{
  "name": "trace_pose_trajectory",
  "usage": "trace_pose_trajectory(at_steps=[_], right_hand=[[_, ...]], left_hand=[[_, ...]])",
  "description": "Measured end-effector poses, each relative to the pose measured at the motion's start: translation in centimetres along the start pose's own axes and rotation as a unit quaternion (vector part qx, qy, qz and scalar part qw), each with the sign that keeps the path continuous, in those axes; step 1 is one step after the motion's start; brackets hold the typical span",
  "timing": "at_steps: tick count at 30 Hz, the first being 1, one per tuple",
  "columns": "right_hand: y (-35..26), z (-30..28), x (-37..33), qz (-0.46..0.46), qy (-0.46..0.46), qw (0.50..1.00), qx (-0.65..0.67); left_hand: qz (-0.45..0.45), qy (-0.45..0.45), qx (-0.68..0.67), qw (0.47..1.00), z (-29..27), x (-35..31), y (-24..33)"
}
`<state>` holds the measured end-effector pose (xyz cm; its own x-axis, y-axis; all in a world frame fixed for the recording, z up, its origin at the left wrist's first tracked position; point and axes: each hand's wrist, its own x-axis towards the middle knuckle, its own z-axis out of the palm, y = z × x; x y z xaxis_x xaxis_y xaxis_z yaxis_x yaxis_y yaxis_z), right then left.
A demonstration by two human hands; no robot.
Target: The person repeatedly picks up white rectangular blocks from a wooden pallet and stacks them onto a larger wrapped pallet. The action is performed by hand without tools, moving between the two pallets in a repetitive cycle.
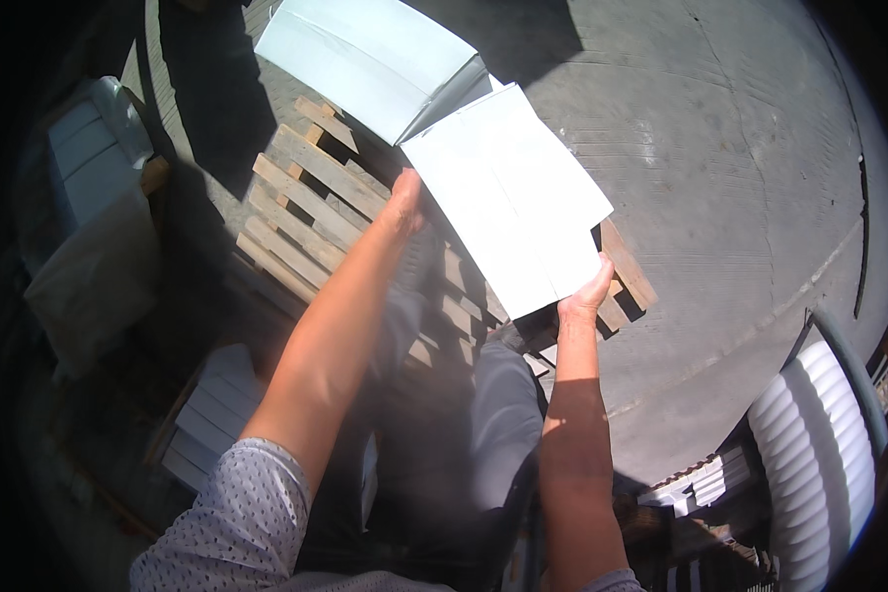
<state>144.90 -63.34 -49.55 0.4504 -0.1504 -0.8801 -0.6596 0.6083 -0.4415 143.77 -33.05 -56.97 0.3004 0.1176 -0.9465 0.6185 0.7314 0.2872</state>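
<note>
A bright white cardboard box [503,197] is between my two hands, over a wooden pallet [306,202]. My left hand [405,204] grips its left side near the far corner, with the fingers mostly hidden by the box. At its near right corner, my right hand [589,288] is closed on the edge, thumb up along the side and fingers out of sight underneath. Just beyond, a second white box [370,54] sits at the far end of the pallet. The two boxes meet or nearly meet at the far left corner of the held one.
Stacked white boxes [94,148], partly under a pale sheet [104,271], stand at the far left. More white pieces [212,414] lie lower left. A ribbed white roll [814,444] stands at the lower right. Cracked concrete floor [701,178] stretches right of the pallet.
</note>
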Motion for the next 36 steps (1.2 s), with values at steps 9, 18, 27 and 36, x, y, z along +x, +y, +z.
trace_pose_trajectory(at_steps=[9,18,27,36], right_hand=[[-4.1,-1.8,3.0,-0.041,-0.012,0.992,-0.12],[-4.2,-1.4,2.6,-0.021,-0.042,0.996,-0.07],[-6.2,-1.6,-3.1,0.056,-0.129,0.988,-0.062],[-7.1,-2.9,-24.3,0.095,0.033,0.982,-0.157]], left_hand=[[-0.087,-0.002,-0.037,0.996,1.5,-3.6,-2.0],[-0.069,-0.062,-0.162,0.982,1.9,-2.3,3.5],[-0.125,0.019,-0.029,0.992,-0.7,-10.2,1.1],[-0.128,0.031,-0.156,0.979,-10.0,-28.5,-4.9]])
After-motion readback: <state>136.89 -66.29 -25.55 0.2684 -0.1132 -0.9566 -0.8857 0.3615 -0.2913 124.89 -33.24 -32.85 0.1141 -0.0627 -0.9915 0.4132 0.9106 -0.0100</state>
